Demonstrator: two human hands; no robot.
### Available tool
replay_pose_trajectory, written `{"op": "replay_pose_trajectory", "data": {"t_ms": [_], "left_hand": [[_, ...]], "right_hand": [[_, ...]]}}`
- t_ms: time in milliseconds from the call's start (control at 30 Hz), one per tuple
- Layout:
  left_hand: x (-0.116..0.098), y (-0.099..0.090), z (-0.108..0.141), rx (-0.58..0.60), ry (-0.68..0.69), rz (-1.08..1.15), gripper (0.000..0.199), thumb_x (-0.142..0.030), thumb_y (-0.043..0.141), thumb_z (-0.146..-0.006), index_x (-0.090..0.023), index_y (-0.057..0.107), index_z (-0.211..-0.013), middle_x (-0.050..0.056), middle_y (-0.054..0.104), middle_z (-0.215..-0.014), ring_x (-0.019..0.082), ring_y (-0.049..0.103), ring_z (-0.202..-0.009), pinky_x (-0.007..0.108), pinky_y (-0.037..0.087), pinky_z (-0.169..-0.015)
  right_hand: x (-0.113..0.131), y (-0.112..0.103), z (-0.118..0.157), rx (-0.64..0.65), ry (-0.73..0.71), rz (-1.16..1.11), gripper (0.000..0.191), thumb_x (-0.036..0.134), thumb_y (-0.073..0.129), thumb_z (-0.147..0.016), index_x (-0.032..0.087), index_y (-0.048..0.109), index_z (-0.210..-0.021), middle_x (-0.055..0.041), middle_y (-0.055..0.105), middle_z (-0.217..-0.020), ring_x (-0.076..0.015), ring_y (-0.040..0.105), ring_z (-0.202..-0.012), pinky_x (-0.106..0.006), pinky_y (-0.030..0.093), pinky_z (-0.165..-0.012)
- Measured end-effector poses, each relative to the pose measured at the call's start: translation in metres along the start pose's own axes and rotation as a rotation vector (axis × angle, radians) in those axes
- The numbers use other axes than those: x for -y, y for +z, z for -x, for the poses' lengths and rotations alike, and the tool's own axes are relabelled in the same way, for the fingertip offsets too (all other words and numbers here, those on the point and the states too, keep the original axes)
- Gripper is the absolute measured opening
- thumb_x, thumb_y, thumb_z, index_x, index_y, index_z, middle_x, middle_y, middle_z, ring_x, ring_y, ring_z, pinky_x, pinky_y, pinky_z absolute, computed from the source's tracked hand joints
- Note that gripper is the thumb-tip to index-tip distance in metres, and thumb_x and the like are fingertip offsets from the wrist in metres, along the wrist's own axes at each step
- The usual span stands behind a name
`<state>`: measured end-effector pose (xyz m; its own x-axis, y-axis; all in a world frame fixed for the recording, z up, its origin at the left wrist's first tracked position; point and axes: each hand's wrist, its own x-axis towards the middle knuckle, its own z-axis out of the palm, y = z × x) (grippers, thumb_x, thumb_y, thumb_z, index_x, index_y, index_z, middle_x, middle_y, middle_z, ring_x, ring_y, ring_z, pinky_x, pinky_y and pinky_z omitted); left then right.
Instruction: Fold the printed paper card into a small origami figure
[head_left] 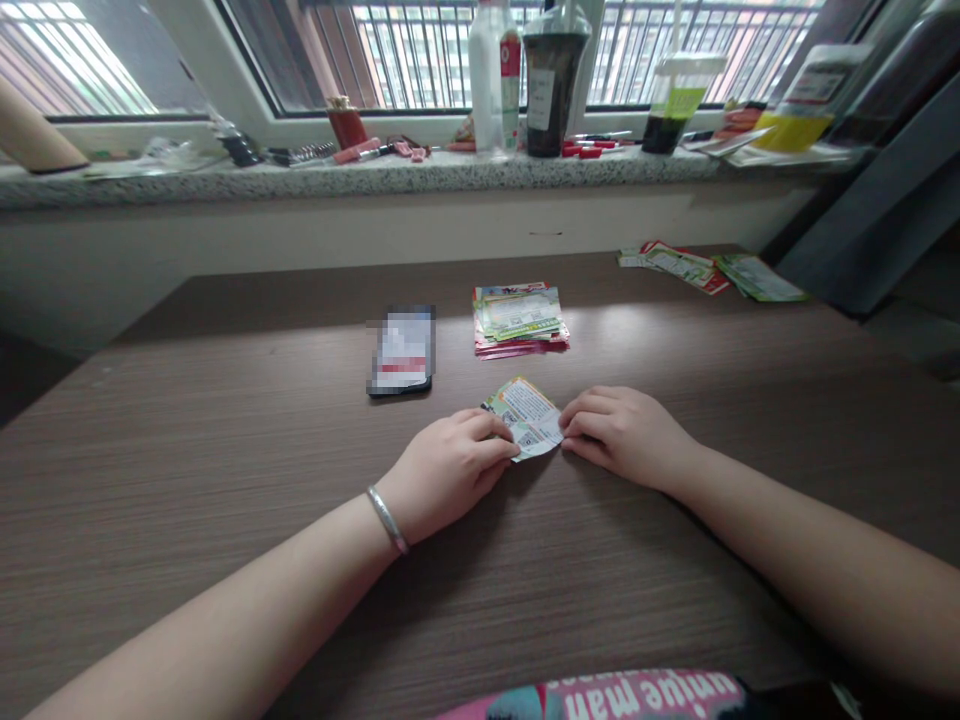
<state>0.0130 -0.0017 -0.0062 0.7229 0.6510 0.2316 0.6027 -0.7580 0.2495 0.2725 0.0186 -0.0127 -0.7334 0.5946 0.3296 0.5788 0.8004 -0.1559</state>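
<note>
A small printed paper packet (527,410), white and green with an orange edge, lies tilted on the brown table between my hands. My left hand (459,465), with a silver bangle at the wrist, pinches its lower left edge. On the other side, the fingertips of my right hand (619,430) grip its right corner. Just beyond the packet sits a stack of similar printed packets (521,318), green and white on top with red ones beneath. My thumbs are partly hidden.
A phone (403,350) lies left of the stack on the table (187,480). More packets (686,268) are spread at the back right edge. Bottles, a dark lidded cup (553,85) and pens stand or lie on the stone windowsill (420,178).
</note>
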Motion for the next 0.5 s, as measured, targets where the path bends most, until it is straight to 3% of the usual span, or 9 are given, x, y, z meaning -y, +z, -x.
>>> {"op": "replay_pose_trajectory", "data": {"t_ms": [233,367,500], "left_hand": [[-0.006,-0.004,-0.003,0.01,-0.088,0.046,0.02,-0.03,0.053,-0.09,-0.019,0.069,-0.087,0.006,0.065,-0.096,0.019,0.057,-0.091,0.035,0.049,-0.083],[-0.003,-0.004,-0.006,-0.024,-0.132,0.117,0.026,-0.027,0.048,-0.093,-0.019,0.069,-0.081,0.004,0.067,-0.092,0.018,0.057,-0.09,0.036,0.047,-0.088],[0.001,-0.001,-0.007,-0.052,-0.161,0.161,0.023,-0.025,0.051,-0.091,-0.019,0.07,-0.079,0.003,0.069,-0.09,0.019,0.057,-0.091,0.037,0.046,-0.09]], "right_hand": [[0.009,0.003,-0.003,-0.014,0.024,-0.065,0.013,0.031,0.061,-0.086,0.02,0.063,-0.092,-0.0061,0.07,-0.098,-0.0198,0.061,-0.091,-0.034,0.048,-0.082],[0.014,0.007,-0.006,0.027,0.071,-0.094,0.019,0.028,0.059,-0.087,0.019,0.061,-0.103,-0.0075,0.068,-0.102,-0.0201,0.061,-0.095,-0.033,0.049,-0.082],[0.014,0.008,-0.007,0.02,0.061,-0.052,0.018,0.027,0.057,-0.087,0.019,0.062,-0.103,-0.0078,0.069,-0.098,-0.0197,0.062,-0.091,-0.031,0.049,-0.078]]}}
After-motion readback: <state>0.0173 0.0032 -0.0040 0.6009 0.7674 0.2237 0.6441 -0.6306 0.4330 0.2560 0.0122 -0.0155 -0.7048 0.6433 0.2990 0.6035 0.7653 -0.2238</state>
